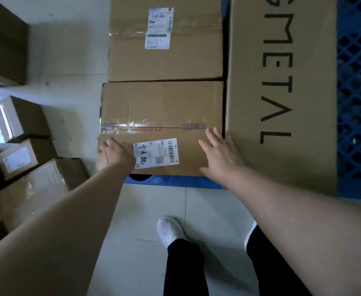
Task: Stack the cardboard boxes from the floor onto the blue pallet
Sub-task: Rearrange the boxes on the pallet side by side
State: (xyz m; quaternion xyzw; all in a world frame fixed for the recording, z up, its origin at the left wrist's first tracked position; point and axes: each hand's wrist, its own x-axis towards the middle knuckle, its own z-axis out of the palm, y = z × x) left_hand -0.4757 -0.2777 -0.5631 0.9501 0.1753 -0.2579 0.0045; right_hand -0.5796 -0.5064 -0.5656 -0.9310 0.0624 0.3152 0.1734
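A taped cardboard box [162, 107] with a white shipping label sits at the near edge of the blue pallet [357, 103]. My left hand [113, 155] curls over the box's near left corner. My right hand [221, 155] lies flat with straight fingers on the box's top right part. Behind this box stands a second labelled box [164, 43]. To the right, a large flat box printed "METAL" [282, 92] covers the pallet's middle.
Several smaller cardboard boxes [34, 184] lie piled on the tiled floor at the left. A dark box [4, 39] stands at the far left. My feet [171, 229] are on the floor just before the pallet's front edge [175, 181].
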